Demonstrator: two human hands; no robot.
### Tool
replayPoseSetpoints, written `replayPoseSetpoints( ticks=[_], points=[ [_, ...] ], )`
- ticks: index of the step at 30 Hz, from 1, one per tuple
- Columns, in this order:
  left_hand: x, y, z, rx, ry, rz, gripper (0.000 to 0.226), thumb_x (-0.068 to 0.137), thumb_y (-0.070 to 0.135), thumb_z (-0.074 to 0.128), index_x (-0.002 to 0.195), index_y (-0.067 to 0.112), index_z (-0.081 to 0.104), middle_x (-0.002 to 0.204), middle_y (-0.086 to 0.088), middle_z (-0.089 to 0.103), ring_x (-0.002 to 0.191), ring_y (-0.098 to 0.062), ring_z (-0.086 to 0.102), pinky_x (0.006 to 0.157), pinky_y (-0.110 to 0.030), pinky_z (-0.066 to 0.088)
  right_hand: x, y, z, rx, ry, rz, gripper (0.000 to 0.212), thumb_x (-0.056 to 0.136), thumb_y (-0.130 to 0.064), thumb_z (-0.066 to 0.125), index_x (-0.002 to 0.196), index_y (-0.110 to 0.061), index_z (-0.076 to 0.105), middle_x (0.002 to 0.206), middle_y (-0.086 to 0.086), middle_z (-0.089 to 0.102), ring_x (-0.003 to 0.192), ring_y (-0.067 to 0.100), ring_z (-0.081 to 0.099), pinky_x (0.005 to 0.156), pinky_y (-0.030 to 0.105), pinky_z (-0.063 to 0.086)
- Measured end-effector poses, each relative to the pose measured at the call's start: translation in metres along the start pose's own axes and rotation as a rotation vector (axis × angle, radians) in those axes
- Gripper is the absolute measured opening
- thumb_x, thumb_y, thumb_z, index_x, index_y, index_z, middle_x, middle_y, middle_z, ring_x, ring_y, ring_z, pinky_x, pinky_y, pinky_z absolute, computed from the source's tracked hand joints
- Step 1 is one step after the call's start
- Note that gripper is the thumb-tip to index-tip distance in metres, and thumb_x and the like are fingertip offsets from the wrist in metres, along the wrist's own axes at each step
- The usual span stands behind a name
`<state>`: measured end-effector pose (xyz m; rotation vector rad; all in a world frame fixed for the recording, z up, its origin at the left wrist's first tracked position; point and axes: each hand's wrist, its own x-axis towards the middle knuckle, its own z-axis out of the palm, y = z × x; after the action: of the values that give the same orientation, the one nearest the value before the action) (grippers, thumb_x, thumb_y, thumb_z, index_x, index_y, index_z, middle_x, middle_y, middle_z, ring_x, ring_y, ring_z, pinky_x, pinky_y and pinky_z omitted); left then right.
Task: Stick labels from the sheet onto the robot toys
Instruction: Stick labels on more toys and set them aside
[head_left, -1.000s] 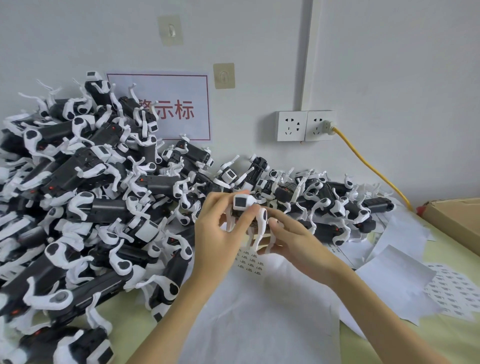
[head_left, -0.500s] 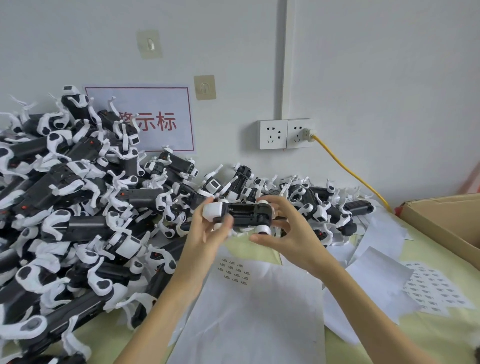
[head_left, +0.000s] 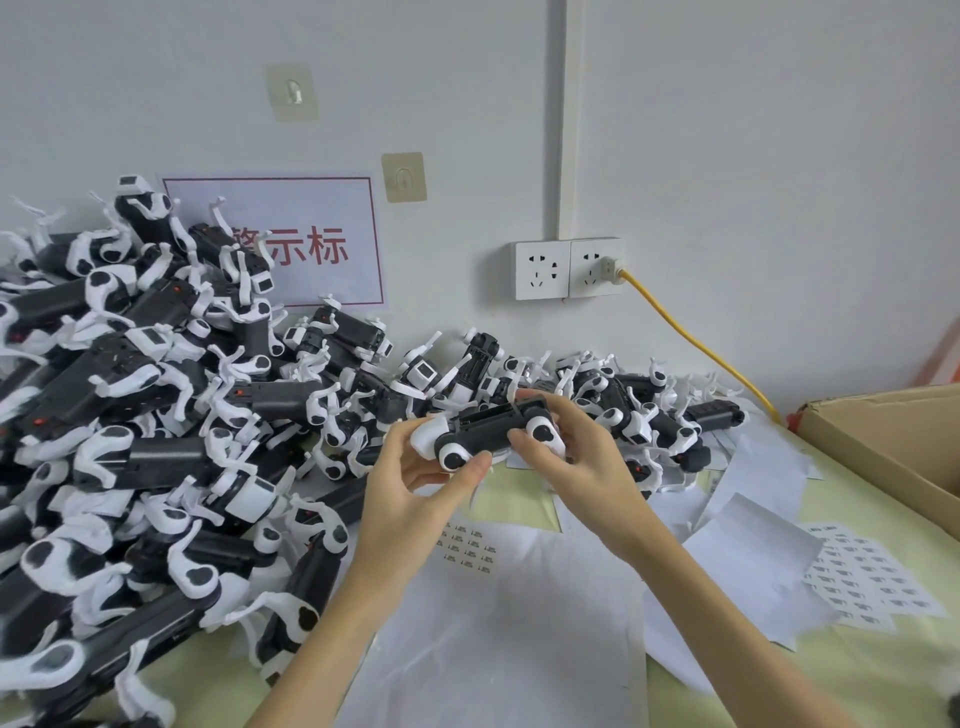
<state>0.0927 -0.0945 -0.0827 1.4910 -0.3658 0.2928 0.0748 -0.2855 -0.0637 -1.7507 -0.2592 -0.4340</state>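
Robot toy (head_left: 488, 431), a small black-bodied plastic dog shape with white legs and a white head, is held lying on its side in the air above the pale yellow-green worktop (head_left: 852, 670), roughly centre of the view. The left hand (head_left: 415, 499) grasps the head end, thumb curled under a white leg joint and fingers behind the head. The right hand (head_left: 576, 462) grasps the tail end, fingers wrapped over the black body and rear leg.

Just below the hands lies a white sheet of backing paper (head_left: 498, 623) carrying a small cluster of tiny printed labels (head_left: 467, 543); their print is too small to read. At the right, a second white sheet covered in rows of the same small labels (head_left: 867, 582) lies flat on the worktop, partly under loose blank white sheets (head_left: 748, 561).

A large heap of matching black-and-white robot toys (head_left: 145, 441) fills the left side and runs along the wall behind the hands. On the wall, a white sign with a red border (head_left: 311, 244) shows red Chinese characters; "示标" is readable, the rest hidden by toys.

An open brown cardboard box (head_left: 893, 441) sits at the right edge; its contents cannot be seen. A yellow cable (head_left: 696, 343) runs from a white double wall socket (head_left: 569, 267).
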Motion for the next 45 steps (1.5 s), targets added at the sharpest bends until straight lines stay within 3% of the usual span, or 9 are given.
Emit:
replayPoseSetpoints(
  ticks=[4, 9, 12, 16, 21, 25, 29, 35, 45],
  points=[
    [-0.001, 0.000, 0.002, -0.004, 0.014, -0.022, 0.060, 0.066, 0.049, 0.091, 0.116, 0.027, 0.065, 0.106, 0.002, 0.079, 0.101, -0.016, 0.076, 0.085, -0.021, 0.056, 0.001, 0.000, -0.006, -0.018, -0.074, 0.006, 0.048, 0.099, -0.030, 0.072, 0.144, -0.031, 0.057, 0.135, -0.006, 0.068, 0.125, 0.019, 0.063, 0.112, 0.048, 0.046],
    [-0.002, 0.006, 0.004, -0.065, 0.024, -0.056, 0.053, 0.071, 0.046, 0.089, 0.112, 0.022, 0.067, 0.106, 0.001, 0.080, 0.100, -0.016, 0.076, 0.083, -0.021, 0.057, -0.004, -0.001, 0.001, 0.018, -0.063, -0.021, 0.049, 0.097, -0.043, 0.060, 0.145, -0.034, 0.054, 0.131, -0.013, 0.068, 0.109, 0.010, 0.066, 0.100, 0.034, 0.050],
    [-0.005, 0.008, 0.007, -0.063, 0.034, -0.047, 0.056, 0.069, 0.047, 0.089, 0.113, 0.020, 0.066, 0.105, 0.001, 0.080, 0.098, -0.015, 0.076, 0.082, -0.020, 0.056, -0.005, 0.002, 0.010, 0.025, 0.000, -0.068, 0.029, 0.107, -0.030, 0.059, 0.135, -0.031, 0.059, 0.121, 0.000, 0.070, 0.103, 0.041, 0.063, 0.096, 0.053, 0.051],
    [-0.008, 0.008, 0.011, -0.007, 0.058, -0.009, 0.046, 0.075, 0.037, 0.090, 0.110, 0.020, 0.065, 0.100, 0.001, 0.079, 0.092, -0.017, 0.076, 0.080, -0.020, 0.056, -0.004, 0.003, 0.012, 0.085, 0.029, -0.073, 0.032, 0.101, -0.032, 0.056, 0.132, -0.031, 0.061, 0.117, -0.005, 0.071, 0.095, 0.023, 0.065, 0.084, 0.020, 0.050],
    [-0.006, 0.005, 0.009, 0.042, 0.075, -0.018, 0.042, 0.079, 0.032, 0.093, 0.110, 0.022, 0.067, 0.098, 0.003, 0.079, 0.090, -0.017, 0.075, 0.079, -0.018, 0.055, -0.003, 0.009, 0.014, -0.011, -0.015, -0.029, 0.027, 0.107, -0.031, 0.054, 0.133, -0.039, 0.058, 0.108, 0.014, 0.072, 0.100, 0.045, 0.060, 0.084, 0.041, 0.048],
    [-0.005, 0.005, 0.010, 0.036, 0.074, -0.021, 0.049, 0.073, 0.041, 0.095, 0.109, 0.023, 0.067, 0.099, 0.004, 0.079, 0.092, -0.015, 0.075, 0.080, -0.020, 0.056, -0.004, 0.008, 0.010, -0.007, -0.017, 0.001, 0.035, 0.096, -0.039, 0.054, 0.125, -0.058, 0.053, 0.103, -0.036, 0.070, 0.097, -0.011, 0.065, 0.083, 0.004, 0.044],
    [-0.005, 0.006, 0.009, -0.008, 0.054, -0.039, 0.051, 0.071, 0.042, 0.090, 0.111, 0.020, 0.067, 0.101, 0.002, 0.080, 0.095, -0.016, 0.076, 0.082, -0.020, 0.057, -0.005, 0.004, 0.012, -0.018, -0.029, 0.003, 0.038, 0.094, -0.048, 0.055, 0.111, -0.082, 0.049, 0.112, -0.040, 0.066, 0.102, 0.006, 0.065, 0.087, 0.005, 0.046],
    [-0.004, 0.004, 0.006, 0.033, 0.038, 0.012, 0.046, 0.073, 0.038, 0.090, 0.111, 0.026, 0.066, 0.100, 0.005, 0.078, 0.095, -0.014, 0.075, 0.082, -0.020, 0.056, -0.006, 0.004, 0.014, 0.041, 0.009, -0.029, 0.031, 0.100, -0.033, 0.064, 0.130, -0.031, 0.060, 0.118, 0.017, 0.068, 0.106, 0.050, 0.061, 0.103, 0.064, 0.046],
    [0.002, 0.000, -0.001, -0.014, 0.009, -0.042, 0.045, 0.069, 0.052, 0.087, 0.106, 0.034, 0.070, 0.104, 0.002, 0.079, 0.101, -0.017, 0.075, 0.091, -0.034, 0.056, -0.004, 0.002, 0.011, 0.046, 0.013, -0.001, 0.025, 0.101, -0.025, 0.070, 0.124, -0.021, 0.064, 0.118, 0.012, 0.068, 0.104, 0.023, 0.068, 0.080, 0.039, 0.059]
  ],
)
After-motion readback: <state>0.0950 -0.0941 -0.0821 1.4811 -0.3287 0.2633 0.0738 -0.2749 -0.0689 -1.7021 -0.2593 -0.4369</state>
